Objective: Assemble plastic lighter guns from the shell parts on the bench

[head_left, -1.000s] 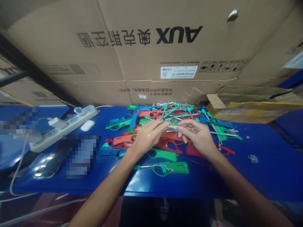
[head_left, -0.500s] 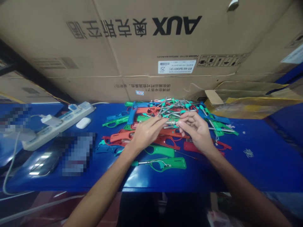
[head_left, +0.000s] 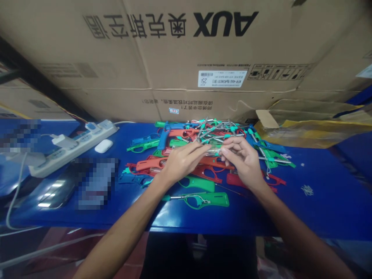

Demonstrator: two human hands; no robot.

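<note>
Holding a small clear part [head_left: 215, 149] between them, the left hand [head_left: 183, 158] and right hand [head_left: 241, 158] are poised above a pile of lighter casings [head_left: 202, 171] on the blue table [head_left: 322, 213]. Right grip: fingertips pinched on the part's right end. Left grip: closed on the other end, thumb hidden. Hazard: a slipping pinch, owing to the part's smallness, could drop it among casings or the far metal rods [head_left: 216, 129], hard to recover.

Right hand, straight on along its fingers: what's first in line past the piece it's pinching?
Likely the left hand: the right hand points across at it, the small piece between them. Depth is unclear from this one view.
</note>
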